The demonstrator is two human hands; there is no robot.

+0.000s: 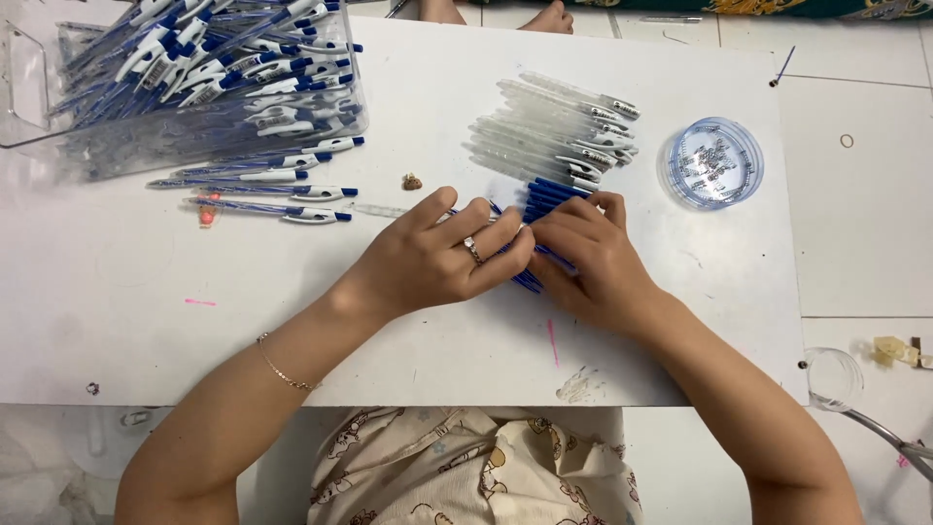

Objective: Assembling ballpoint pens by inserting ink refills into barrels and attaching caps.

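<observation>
A white table (292, 321) carries everything here. At its far left corner stands a clear plastic bin (39, 107) heaped with finished blue-and-white pens (224, 58), and a few more of these pens (282, 190) lie loose in a short row on the table just in front of it. A small brown scrap (412, 182) sits between that row and the hands. Far of the hands, toward the middle of the table, lies a slanted stack of clear pen barrels (549, 126), their tips pointing right. To the right of the stack is a round clear lid or dish (712, 162) holding small metal parts, too small to tell apart. Off the table's near right corner a clear cup (833, 377) rests on the tiled floor.

Nothing lies over the hands; the barrel stack sits just beyond them, nearly touching the bundle they work on.

The left hand (437, 258) rests palm down, fingers curled, with a ring on one finger and a thin bracelet at the wrist. Its grip is closed over a bundle of blue refills (544, 194) at the table's middle. The right hand (588, 258) meets it from the right, fingers bent and closed on the same bundle, whose blue ends fan out far of the knuckles and poke out near, between the two hands.
</observation>
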